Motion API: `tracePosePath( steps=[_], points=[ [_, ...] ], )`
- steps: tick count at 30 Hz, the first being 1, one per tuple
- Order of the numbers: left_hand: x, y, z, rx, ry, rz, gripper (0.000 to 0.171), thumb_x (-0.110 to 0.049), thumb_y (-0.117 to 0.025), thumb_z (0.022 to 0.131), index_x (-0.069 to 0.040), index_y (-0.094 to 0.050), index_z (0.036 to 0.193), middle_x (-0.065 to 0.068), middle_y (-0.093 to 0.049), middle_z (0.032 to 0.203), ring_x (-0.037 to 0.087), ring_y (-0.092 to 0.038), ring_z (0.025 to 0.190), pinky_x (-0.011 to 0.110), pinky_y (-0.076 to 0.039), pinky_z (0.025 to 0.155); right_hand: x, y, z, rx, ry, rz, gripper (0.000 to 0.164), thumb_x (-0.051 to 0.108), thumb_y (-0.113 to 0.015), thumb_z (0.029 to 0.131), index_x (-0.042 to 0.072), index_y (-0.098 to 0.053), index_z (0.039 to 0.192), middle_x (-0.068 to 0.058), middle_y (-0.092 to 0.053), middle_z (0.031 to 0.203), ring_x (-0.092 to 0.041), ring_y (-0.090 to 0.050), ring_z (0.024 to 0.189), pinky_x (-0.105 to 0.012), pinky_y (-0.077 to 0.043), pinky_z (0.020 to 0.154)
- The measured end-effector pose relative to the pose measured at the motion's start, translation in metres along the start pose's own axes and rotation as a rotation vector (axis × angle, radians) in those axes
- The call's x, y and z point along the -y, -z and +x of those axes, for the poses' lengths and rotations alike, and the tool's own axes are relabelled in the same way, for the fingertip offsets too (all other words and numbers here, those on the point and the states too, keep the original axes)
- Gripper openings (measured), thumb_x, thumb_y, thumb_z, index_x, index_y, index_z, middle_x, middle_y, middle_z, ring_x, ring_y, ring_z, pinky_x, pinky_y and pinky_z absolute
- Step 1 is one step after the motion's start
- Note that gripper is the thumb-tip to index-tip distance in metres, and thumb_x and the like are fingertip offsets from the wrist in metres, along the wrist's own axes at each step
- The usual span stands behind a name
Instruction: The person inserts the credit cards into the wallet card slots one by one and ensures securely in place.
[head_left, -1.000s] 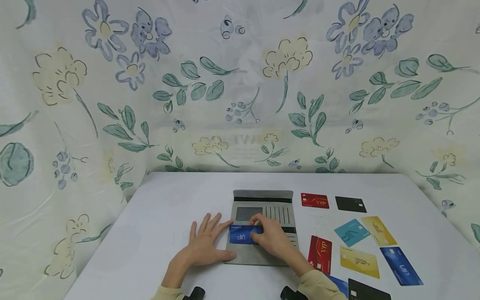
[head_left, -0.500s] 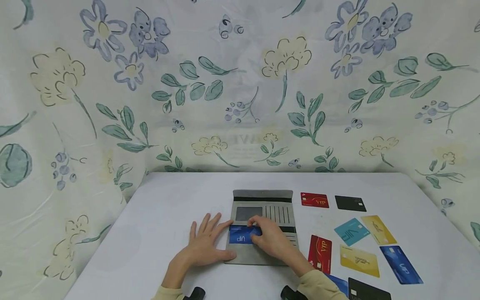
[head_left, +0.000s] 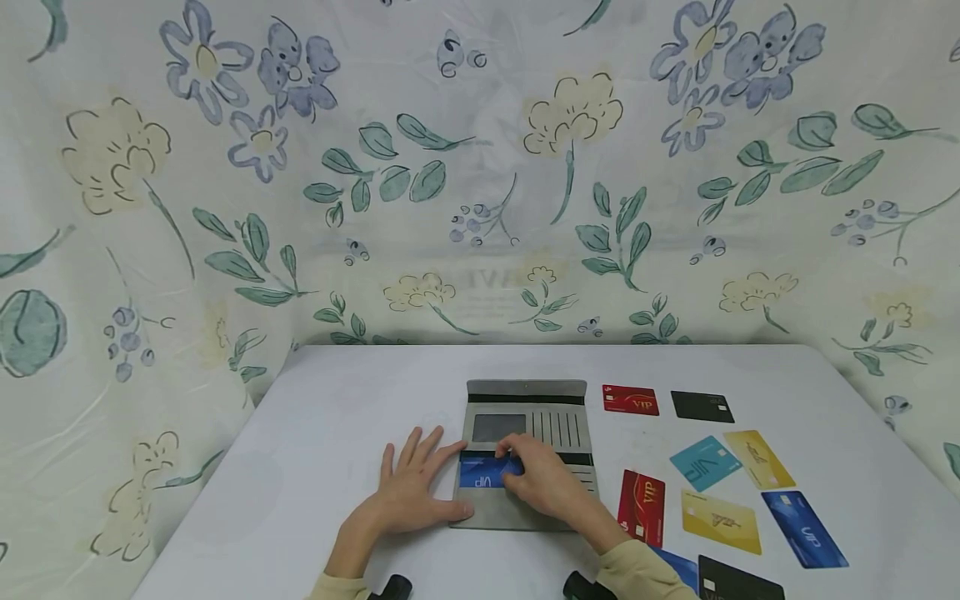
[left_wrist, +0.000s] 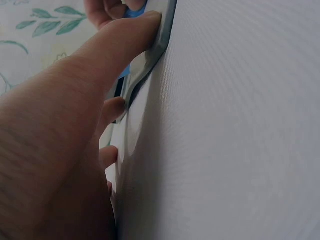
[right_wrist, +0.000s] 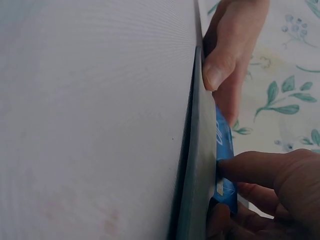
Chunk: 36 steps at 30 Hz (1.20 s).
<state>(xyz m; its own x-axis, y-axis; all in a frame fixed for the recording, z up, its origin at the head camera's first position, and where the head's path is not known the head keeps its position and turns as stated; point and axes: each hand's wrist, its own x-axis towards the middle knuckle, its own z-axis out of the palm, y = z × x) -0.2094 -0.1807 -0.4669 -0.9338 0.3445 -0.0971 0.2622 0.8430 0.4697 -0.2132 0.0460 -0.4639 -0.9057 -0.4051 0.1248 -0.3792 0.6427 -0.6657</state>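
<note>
A grey open wallet with black strips, a dark window and several slots lies on the white table. A blue VIP card sits upside down in its lower half, its near edge hidden behind the pocket's edge. My right hand pinches the card near its right end; in the right wrist view the thumb bears on the blue card and the fingers curl behind it. My left hand lies spread at the wallet's left side. Its thumb presses the near left corner, and its index fingertip touches the left edge.
To the right lie loose cards: a red one and a black one at the back, a teal one, several gold, red and blue ones, and another black card in front. A floral curtain hangs behind the table.
The blue card has slid slightly toward me, its lettering now down at the pocket's edge and a black strip showing above it. My right fingers shifted slightly with it; my left hand stayed still.
</note>
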Motion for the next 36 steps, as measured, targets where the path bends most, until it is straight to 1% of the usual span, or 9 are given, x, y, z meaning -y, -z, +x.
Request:
tracePosePath(
  steps=[14,20,30,36],
  points=[
    [0.0014,-0.0025,0.0003,-0.007,-0.001,0.008,0.088,-0.062,-0.074,0.074,-0.028,-0.044,0.149,0.014,-0.023,0.163,0.042,-0.003,0.151,0.069,0.006,0.113,0.0002,0.0037,-0.0021,0.032,0.006,0.004,0.023,0.002,-0.072,0.084,0.007,-0.062,0.105,-0.006,-0.062,0.103,-0.021,-0.056,0.094,-0.045,-0.052,0.085],
    [0.0006,-0.0018,-0.0002,-0.005,0.004,0.009,0.088,-0.062,-0.075,0.074,-0.028,-0.044,0.148,0.014,-0.023,0.163,0.042,-0.003,0.151,0.069,0.006,0.113,0.0013,0.006,-0.0014,0.044,0.013,0.026,0.024,0.002,-0.072,0.083,0.007,-0.062,0.105,-0.006,-0.061,0.102,-0.022,-0.055,0.093,-0.045,-0.052,0.085],
    [0.0005,0.0001,0.0001,-0.003,0.002,0.009,0.088,-0.062,-0.075,0.075,-0.027,-0.043,0.149,0.014,-0.023,0.163,0.042,-0.003,0.151,0.069,0.006,0.113,-0.0006,0.0068,0.0001,0.058,0.004,0.025,0.024,0.004,-0.072,0.084,0.008,-0.063,0.106,-0.006,-0.061,0.102,-0.022,-0.055,0.094,-0.046,-0.052,0.085],
    [-0.0001,0.0002,-0.0003,-0.002,0.004,0.001,0.088,-0.061,-0.075,0.075,-0.027,-0.044,0.149,0.014,-0.023,0.163,0.042,-0.003,0.151,0.069,0.007,0.113,-0.0032,0.0071,0.001,0.069,0.006,0.03,0.022,0.004,-0.071,0.084,0.009,-0.063,0.104,-0.004,-0.059,0.1,-0.02,-0.053,0.092,-0.042,-0.051,0.084]
  ],
)
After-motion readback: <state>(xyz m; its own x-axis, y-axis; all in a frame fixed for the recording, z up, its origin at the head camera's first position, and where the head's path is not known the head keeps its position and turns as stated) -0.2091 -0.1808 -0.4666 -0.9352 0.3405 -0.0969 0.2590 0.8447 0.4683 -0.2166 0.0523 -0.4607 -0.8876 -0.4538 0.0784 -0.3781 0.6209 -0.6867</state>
